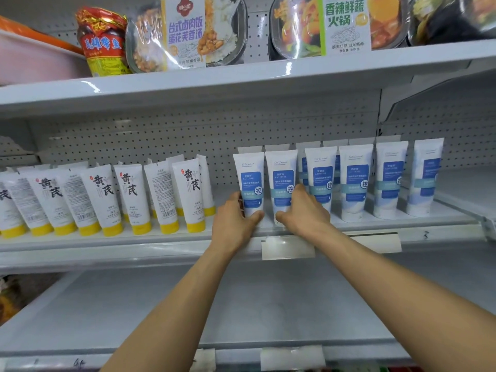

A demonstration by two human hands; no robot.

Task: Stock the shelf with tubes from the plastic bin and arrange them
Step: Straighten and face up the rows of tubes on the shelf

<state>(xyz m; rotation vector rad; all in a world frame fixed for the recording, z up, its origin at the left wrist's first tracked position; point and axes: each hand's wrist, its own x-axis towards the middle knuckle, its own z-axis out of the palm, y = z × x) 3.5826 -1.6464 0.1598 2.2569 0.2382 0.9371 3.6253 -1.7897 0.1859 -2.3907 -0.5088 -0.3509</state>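
Note:
A row of white tubes with blue labels [355, 181] stands cap-down on the middle shelf [375, 226], right half. My left hand [233, 220] grips the leftmost blue-label tube [249, 181] near its base, thumb in front and fingers behind. My right hand [306, 210] grips the second blue-label tube [281, 181] the same way. White tubes with yellow caps [112, 200] fill the shelf's left half, leaning slightly. The plastic bin is out of view.
The top shelf [241, 76] holds boxed ready meals [188, 33] and a red and yellow packet [103, 41]. A bare grey lower shelf [241, 304] lies under my forearms. Paper price tags [288, 248] hang on the middle shelf's front rail.

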